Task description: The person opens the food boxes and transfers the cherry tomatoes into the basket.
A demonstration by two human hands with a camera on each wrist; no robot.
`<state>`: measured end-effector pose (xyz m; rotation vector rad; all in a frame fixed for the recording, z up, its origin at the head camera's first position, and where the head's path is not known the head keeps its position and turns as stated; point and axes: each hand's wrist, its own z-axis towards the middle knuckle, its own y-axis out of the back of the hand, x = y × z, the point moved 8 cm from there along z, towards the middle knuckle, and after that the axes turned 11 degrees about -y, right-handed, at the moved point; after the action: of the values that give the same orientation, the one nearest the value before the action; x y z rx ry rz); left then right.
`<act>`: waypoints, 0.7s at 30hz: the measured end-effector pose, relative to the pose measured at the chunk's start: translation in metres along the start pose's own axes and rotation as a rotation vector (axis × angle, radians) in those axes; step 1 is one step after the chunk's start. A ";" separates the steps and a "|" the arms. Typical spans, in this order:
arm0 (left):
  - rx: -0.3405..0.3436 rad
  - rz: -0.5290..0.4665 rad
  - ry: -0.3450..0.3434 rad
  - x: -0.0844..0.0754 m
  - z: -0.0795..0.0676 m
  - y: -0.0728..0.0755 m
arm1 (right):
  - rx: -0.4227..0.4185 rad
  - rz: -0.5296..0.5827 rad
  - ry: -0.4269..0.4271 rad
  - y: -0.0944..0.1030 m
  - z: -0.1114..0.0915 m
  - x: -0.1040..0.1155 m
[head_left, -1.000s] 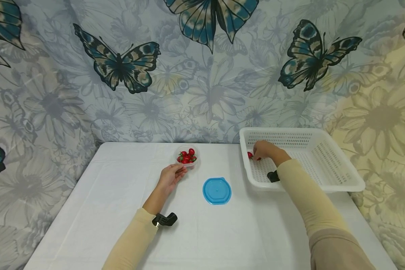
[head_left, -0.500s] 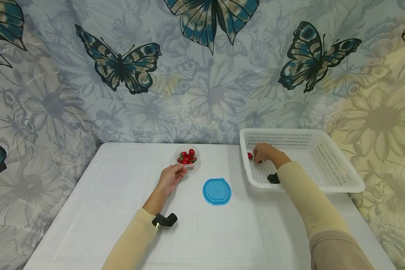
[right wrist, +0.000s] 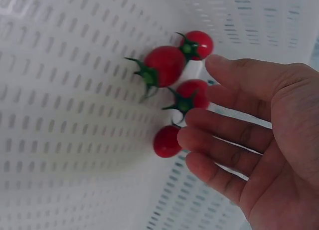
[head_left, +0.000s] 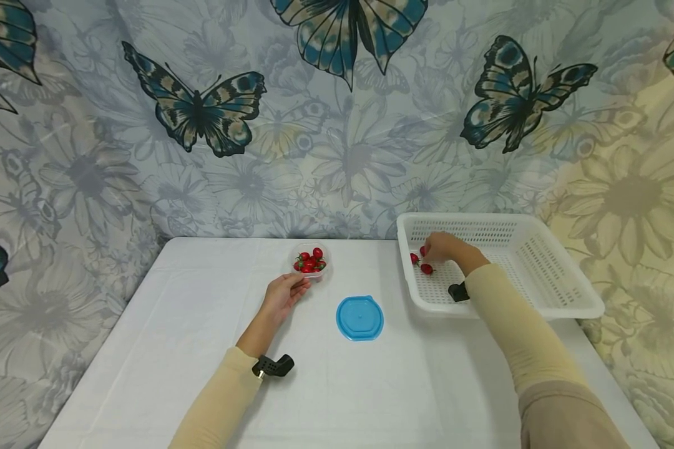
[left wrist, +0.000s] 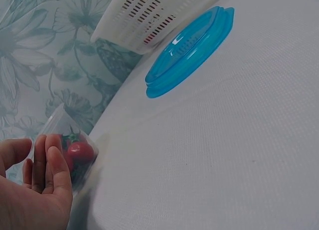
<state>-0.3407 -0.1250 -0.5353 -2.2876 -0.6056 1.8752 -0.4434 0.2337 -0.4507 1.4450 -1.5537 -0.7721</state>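
Note:
My left hand [head_left: 281,296] rests with its fingertips at the near side of a small clear plastic container [left wrist: 56,121] holding several cherry tomatoes [head_left: 310,262]. Its fingers are extended and the thumb stands apart in the left wrist view. Inside the white basket [head_left: 573,305], my right hand [head_left: 444,248] is reaching among loose cherry tomatoes with green stems. From the right wrist, one tomato [right wrist: 193,93] lies at the fingertips, between thumb and fingers, with a gap below the thumb. Another tomato [right wrist: 167,141] is right by the fingertips, and a larger tomato [right wrist: 167,65] lies farther out.
A blue lid [head_left: 360,318] lies flat on the white-covered table [head_left: 337,399] between the container and the basket. The perforated basket stands at the right, its wall beside the right hand. A butterfly-patterned cloth [head_left: 348,156] hangs right behind the table.
My right hand has shifted slightly back and right in the basket, so more of the tomatoes beside it show in the head view. The left hand and container have stayed in place.

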 end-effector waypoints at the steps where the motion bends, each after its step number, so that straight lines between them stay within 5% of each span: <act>1: -0.001 -0.001 0.000 0.000 0.000 0.001 | -0.004 -0.003 0.008 0.004 -0.001 0.001; 10: -0.001 -0.010 0.005 0.000 0.001 0.001 | -0.155 0.007 0.050 0.046 -0.008 0.015; 21: -0.009 -0.007 0.007 0.000 0.001 0.000 | -0.253 0.016 0.165 0.071 -0.014 0.063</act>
<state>-0.3418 -0.1253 -0.5357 -2.2940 -0.6216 1.8642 -0.4615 0.1831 -0.3709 1.2752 -1.2915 -0.7890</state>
